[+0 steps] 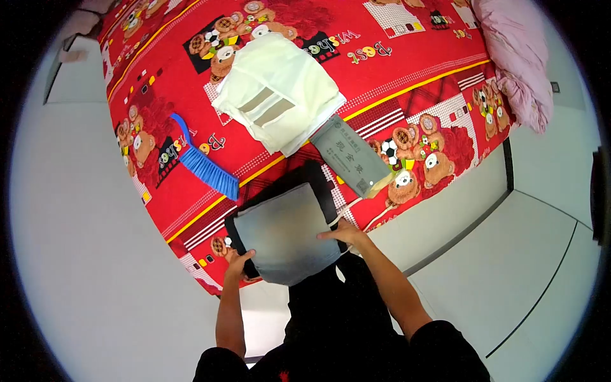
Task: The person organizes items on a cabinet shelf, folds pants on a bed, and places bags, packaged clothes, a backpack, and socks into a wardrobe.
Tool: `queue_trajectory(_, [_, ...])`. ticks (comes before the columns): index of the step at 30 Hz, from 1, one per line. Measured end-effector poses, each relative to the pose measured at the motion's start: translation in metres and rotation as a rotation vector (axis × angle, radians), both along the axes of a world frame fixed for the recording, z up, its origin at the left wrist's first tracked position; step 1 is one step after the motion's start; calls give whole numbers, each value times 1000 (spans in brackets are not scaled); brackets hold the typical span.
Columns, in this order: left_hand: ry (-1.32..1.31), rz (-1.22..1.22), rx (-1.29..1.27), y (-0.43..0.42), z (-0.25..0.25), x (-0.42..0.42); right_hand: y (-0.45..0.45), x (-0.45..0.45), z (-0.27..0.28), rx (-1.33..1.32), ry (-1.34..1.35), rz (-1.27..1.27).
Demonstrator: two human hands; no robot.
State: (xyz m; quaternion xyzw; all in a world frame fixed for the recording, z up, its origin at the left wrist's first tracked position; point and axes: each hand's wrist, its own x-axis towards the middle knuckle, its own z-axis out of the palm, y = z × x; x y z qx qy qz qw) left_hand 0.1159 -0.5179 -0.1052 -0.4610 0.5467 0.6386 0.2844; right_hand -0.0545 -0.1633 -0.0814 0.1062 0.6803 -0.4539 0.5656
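A grey-blue flat item [286,232], which looks like folded cloth, lies over a black flat piece [312,175] at the near edge of the bed. My left hand [238,261] grips its left side, thumb on top and fingers underneath. On the right side my right hand [344,234] holds the same item, its thumb over the top and the other fingers partly hidden. Just beyond, a green-grey paper bag with printed characters [350,156] has pale cords trailing toward my right hand. Beside that bag rests a cream cloth bag [280,89].
A blue brush [207,172] lies to the left on the red bedspread with bear prints [350,76]. Pink bedding [519,57] is bunched at the back right. The bed's edge curves around in front of me, with pale floor [95,254] at the left.
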Motion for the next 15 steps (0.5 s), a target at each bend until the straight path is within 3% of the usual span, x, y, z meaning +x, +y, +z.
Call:
queue_trajectory(4, [-73, 17, 81, -11, -30, 3, 4, 10, -28, -190, -85, -238])
queue_trajectory(6, [-34, -28, -2, -10, -34, 3, 0, 11, -31, -103, 182, -125])
queue_trajectory(8, [13, -86, -88, 1, -18, -4, 2, 20, -27, -133, 204, -188])
queue_trajectory(10, [9, 151, -28, 24, 33, -23, 2, 25, -6, -209, 305, -229])
queue_trajectory(11, [115, 176, 18, 26, 42, -19, 5, 48, -27, -252, 340, -210])
queue_trajectory(13, [194, 196, 17, 41, 93, -17, 17, 70, 11, -329, 361, -315])
queue_trajectory(15, [113, 85, -66, 15, 89, 11, 34, 107, 40, -213, 309, -327])
